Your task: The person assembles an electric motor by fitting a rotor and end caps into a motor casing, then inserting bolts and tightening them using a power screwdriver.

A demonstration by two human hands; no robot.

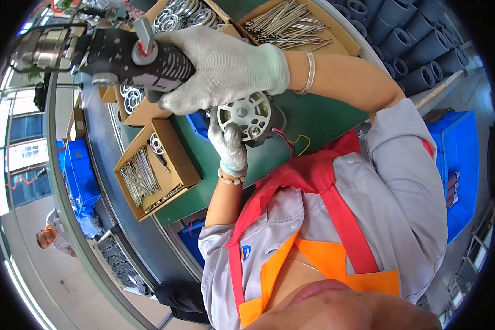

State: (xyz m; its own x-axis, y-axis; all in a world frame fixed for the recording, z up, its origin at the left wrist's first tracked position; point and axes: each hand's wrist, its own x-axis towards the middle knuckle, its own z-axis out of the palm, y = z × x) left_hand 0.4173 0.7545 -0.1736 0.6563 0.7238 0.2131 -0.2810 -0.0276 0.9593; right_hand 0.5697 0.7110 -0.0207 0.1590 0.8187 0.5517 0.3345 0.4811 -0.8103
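My right hand, in a whitish knitted glove, is wrapped round the ridged handle of a black, paint-flecked power screwdriver. Its silver-coloured end points to the left, and a grey lever sticks up from the body. Just below that hand is an electric motor with a slotted silver end cover. My left hand, gloved as well, grips the lower left edge of the motor with its fingers closed. Red and yellow wires come out of the motor's side. The right glove hides the motor's upper part.
On the green bench top stand a carton of long bolts, a carton of metal end covers and another bolt carton. Dark grey cylinders are stacked at the upper right. A blue bin is beside me. Another person is far left.
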